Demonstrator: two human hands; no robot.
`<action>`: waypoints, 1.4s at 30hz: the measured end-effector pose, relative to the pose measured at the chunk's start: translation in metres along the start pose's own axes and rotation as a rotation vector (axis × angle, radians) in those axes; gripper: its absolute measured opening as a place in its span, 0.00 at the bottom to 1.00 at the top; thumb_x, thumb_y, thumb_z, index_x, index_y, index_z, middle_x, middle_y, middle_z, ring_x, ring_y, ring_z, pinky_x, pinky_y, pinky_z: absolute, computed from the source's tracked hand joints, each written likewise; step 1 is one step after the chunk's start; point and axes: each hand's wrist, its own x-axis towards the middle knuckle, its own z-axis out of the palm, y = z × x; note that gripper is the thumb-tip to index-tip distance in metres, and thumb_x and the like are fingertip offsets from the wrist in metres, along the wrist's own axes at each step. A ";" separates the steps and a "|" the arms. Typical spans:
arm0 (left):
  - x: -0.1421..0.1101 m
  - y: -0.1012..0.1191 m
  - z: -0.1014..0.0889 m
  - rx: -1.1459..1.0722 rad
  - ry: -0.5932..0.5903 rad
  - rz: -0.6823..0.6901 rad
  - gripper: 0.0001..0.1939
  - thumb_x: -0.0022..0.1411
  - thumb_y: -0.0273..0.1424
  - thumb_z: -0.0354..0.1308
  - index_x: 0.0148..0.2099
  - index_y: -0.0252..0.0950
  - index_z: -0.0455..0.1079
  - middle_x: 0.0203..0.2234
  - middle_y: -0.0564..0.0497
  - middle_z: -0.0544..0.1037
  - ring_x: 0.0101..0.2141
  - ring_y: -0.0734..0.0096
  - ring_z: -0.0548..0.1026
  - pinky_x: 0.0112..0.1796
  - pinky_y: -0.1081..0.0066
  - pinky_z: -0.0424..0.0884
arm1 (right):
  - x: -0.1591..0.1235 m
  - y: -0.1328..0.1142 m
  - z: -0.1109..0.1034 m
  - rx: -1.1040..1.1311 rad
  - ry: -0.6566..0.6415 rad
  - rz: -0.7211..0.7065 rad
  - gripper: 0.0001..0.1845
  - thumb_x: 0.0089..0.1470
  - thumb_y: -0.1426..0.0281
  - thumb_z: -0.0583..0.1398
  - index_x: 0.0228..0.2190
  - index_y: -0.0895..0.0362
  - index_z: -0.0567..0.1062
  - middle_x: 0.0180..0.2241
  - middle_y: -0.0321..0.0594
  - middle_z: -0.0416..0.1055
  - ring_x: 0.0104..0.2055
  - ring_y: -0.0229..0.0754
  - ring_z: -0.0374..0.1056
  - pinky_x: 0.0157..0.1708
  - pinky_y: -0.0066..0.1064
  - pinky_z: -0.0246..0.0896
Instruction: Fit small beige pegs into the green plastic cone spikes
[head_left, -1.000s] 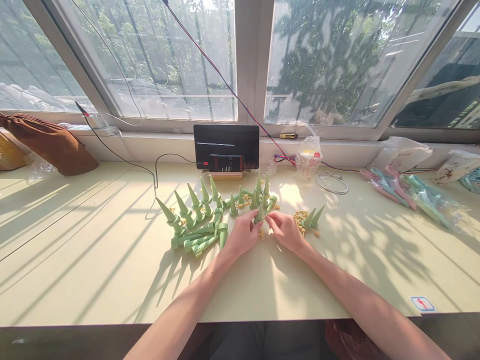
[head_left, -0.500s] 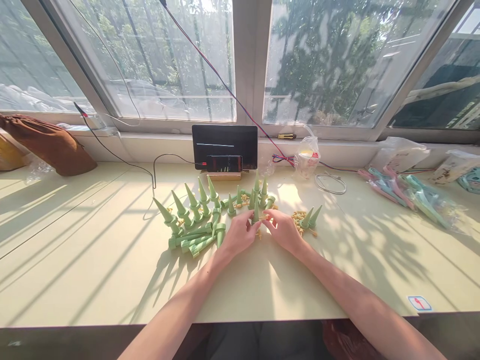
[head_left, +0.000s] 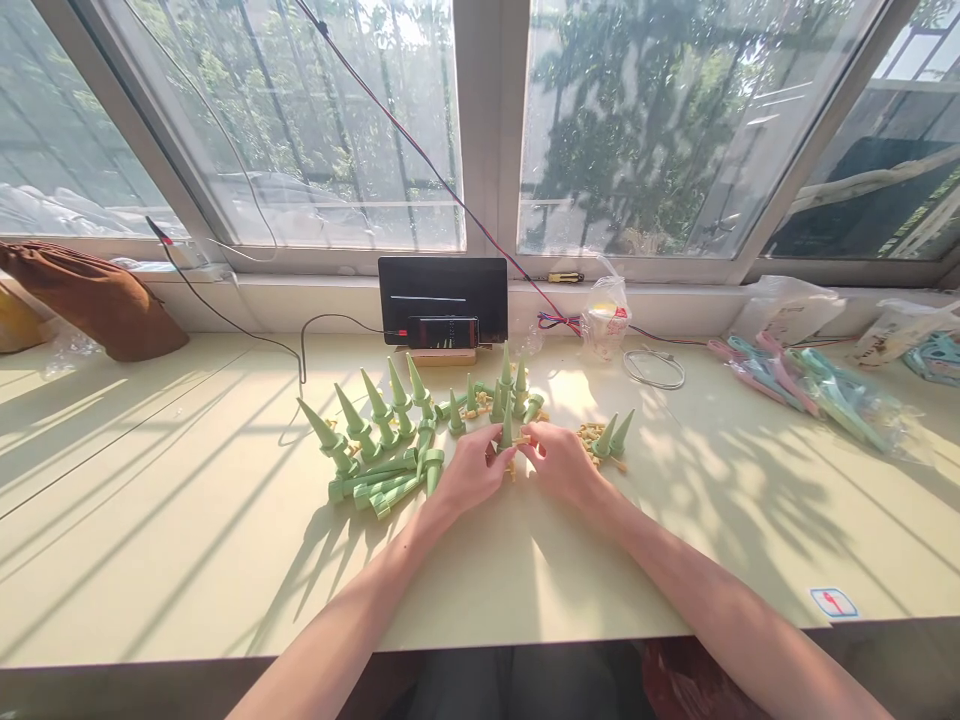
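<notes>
My left hand (head_left: pixel 478 465) is closed around the base of a green watering spike (head_left: pixel 507 425), whose cone points upward. My right hand (head_left: pixel 556 458) pinches a small yellow plastic valve (head_left: pixel 520 440) against the spike's side. The fingertips partly hide where the two parts meet. Another yellow piece (head_left: pixel 512 470) shows just below the fingers. Left of my hands stand several green spikes (head_left: pixel 379 405), with green tubes (head_left: pixel 386 490) lying in front of them. To the right, two green cones (head_left: pixel 611 437) rest by a pile of yellow valves (head_left: pixel 592 436).
A tablet (head_left: pixel 442 285) with a phone (head_left: pixel 444 331) before it leans at the back, wired by a black cable. A bagged cup (head_left: pixel 604 325) and coiled cable (head_left: pixel 654 368) stand behind right. Bagged pink and teal plastic parts (head_left: pixel 832 390) lie far right, a brown pouch (head_left: pixel 112 300) far left.
The view has shifted slightly. Both hands stay together at the same spike, and the right fingers have turned a little at the yellow valve.
</notes>
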 end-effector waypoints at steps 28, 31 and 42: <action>0.005 0.000 0.001 0.101 0.024 0.062 0.10 0.63 0.36 0.54 0.40 0.36 0.72 0.23 0.54 0.68 0.20 0.75 0.62 0.23 0.74 0.60 | 0.004 0.001 -0.006 0.061 -0.004 -0.043 0.11 0.55 0.74 0.54 0.22 0.55 0.62 0.21 0.34 0.62 0.23 0.36 0.55 0.25 0.30 0.47; 0.005 0.000 0.000 0.103 0.019 0.062 0.10 0.63 0.36 0.54 0.41 0.36 0.72 0.23 0.54 0.70 0.21 0.75 0.63 0.24 0.73 0.60 | 0.004 0.001 -0.007 0.064 -0.009 -0.045 0.11 0.56 0.74 0.54 0.22 0.55 0.62 0.21 0.35 0.63 0.23 0.36 0.56 0.25 0.31 0.47; 0.004 0.006 -0.001 0.071 0.008 0.059 0.10 0.63 0.34 0.53 0.41 0.36 0.73 0.25 0.53 0.72 0.20 0.75 0.64 0.24 0.73 0.62 | 0.005 0.006 -0.003 0.054 -0.006 -0.051 0.09 0.54 0.74 0.55 0.23 0.55 0.64 0.21 0.35 0.64 0.23 0.37 0.57 0.25 0.31 0.48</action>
